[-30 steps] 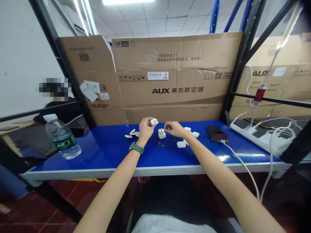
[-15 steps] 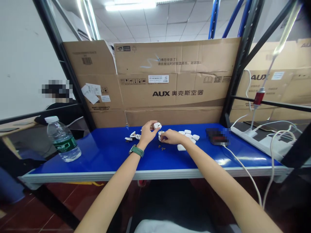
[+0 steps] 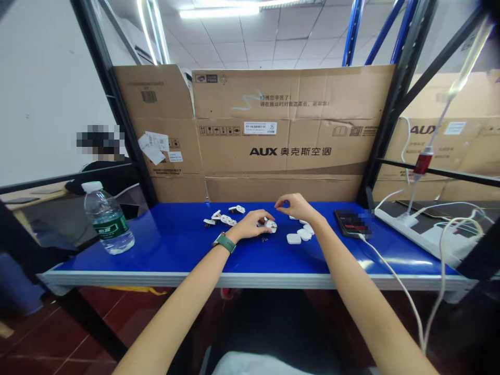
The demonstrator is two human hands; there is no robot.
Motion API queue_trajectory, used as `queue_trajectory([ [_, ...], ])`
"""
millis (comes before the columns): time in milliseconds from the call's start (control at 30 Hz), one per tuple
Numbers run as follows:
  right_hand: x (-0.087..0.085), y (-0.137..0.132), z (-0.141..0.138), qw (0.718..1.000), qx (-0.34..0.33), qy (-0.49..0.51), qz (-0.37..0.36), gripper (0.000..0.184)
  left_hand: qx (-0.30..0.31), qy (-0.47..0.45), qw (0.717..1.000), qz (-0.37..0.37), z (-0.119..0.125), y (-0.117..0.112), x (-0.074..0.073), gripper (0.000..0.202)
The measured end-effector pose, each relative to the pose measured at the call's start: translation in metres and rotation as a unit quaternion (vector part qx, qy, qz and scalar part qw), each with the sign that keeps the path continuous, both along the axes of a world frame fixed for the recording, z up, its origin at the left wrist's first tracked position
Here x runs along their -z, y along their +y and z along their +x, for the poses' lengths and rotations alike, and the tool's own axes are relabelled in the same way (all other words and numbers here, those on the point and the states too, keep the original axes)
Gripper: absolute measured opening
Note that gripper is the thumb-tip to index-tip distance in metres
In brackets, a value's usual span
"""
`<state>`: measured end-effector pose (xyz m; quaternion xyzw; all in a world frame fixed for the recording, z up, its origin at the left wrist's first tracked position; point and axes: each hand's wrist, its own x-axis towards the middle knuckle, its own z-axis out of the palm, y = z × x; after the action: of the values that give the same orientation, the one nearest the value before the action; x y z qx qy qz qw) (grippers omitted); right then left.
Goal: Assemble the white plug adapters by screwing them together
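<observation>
Toward the middle of the back edge of the blue table (image 3: 175,250), I see the left hand (image 3: 250,226) lying low, fingers curled narrowly onto a white plug (image 3: 270,225) resting on the surface. Just right, the right hand (image 3: 299,207) hovers, thumb and forefinger pinched; I cannot tell whether it holds anything.

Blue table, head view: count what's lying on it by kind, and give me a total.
Water bottle: 1
Dark phone-like device: 1
Loose white plug pieces: 7 in plain sight
White plug piece at the left hand: 1
Total: 10; the brass screws are too small to count.
</observation>
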<state>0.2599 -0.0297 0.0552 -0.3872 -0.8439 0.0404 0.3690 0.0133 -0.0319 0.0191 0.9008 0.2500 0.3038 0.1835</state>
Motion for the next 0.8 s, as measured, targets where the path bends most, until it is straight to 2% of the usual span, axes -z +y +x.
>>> queue_trajectory([
  [200, -0.001, -0.003, -0.004, 0.999, -0.025, -0.011, -0.016, 0.017, -0.041, 0.029, 0.998, 0.033, -0.006, 0.009, 0.003, 0.033],
  [333, 0.004, -0.001, -0.009, 0.998, -0.030, -0.042, -0.039, 0.022, -0.044, 0.050, 0.998, 0.016, -0.007, 0.011, 0.005, 0.041],
  [433, 0.008, 0.000, -0.014, 0.995, -0.029, -0.071, -0.063, 0.018, -0.048, 0.093, 0.994, 0.005, -0.007, 0.010, 0.005, 0.042],
  [533, 0.013, 0.001, -0.019, 0.993, -0.030, -0.087, -0.071, 0.013, -0.052, 0.120, 0.991, 0.027, -0.006, 0.010, 0.005, 0.037],
  [800, 0.022, 0.002, -0.033, 0.992, -0.043, -0.092, -0.076, 0.016, -0.064, 0.092, 0.993, 0.044, -0.007, 0.018, 0.013, 0.041],
])
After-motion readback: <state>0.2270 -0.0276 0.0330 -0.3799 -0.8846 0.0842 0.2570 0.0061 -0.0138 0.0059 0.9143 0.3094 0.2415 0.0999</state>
